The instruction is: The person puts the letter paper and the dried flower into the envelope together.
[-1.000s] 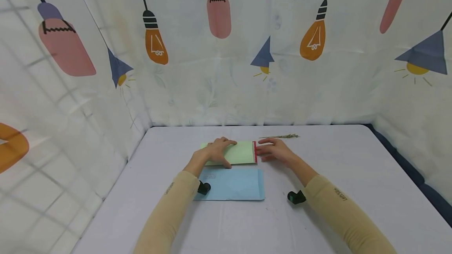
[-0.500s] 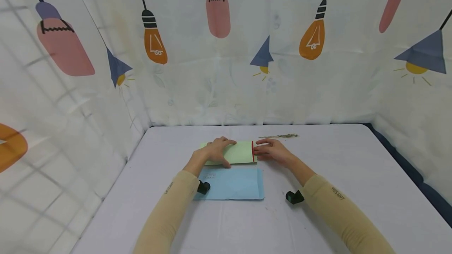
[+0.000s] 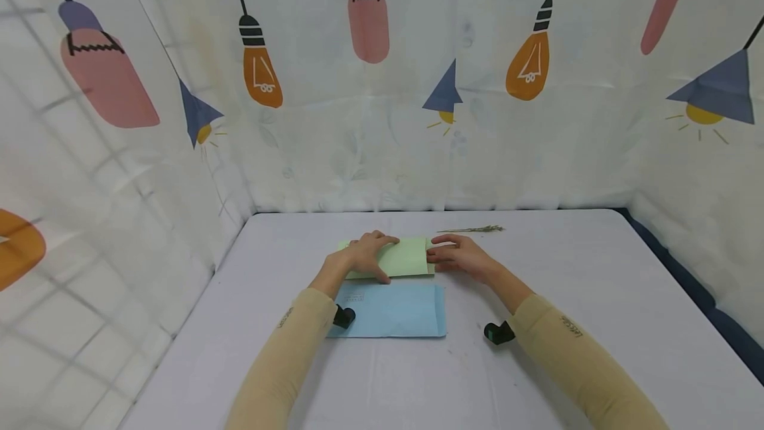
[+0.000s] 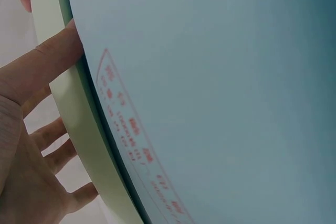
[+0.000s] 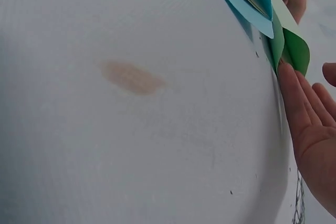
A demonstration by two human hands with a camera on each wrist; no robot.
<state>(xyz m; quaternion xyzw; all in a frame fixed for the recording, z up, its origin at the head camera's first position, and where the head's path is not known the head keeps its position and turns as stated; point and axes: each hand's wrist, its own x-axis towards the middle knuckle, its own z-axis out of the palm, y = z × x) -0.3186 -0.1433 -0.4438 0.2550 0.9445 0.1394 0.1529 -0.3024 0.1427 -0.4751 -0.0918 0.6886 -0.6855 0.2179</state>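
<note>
A pale green envelope [image 3: 408, 257] lies on the table, held across its width by my left hand [image 3: 365, 255]. The thumb [image 4: 52, 55] is at its near edge, the fingers on the far side. At the envelope's right end, my right hand [image 3: 463, 257] has its straight fingertips right at the mouth. That mouth bulges open in the right wrist view, showing a darker green inside [image 5: 297, 52]. The red-edged piece from the earlier frames is hidden now. A light blue envelope [image 3: 396, 310] lies just in front of the green one.
A thin dried sprig [image 3: 477, 229] lies behind the right hand. The white table [image 3: 537, 363] ends in front of a patterned curtain [image 3: 382, 151]. Dark wrist cameras stick out below both wrists, the left one [image 3: 344, 316] over the blue envelope.
The red edge moved left into the green envelope's mouth and went out of sight. My right hand followed it slightly left. The left hand has stayed in place.
</note>
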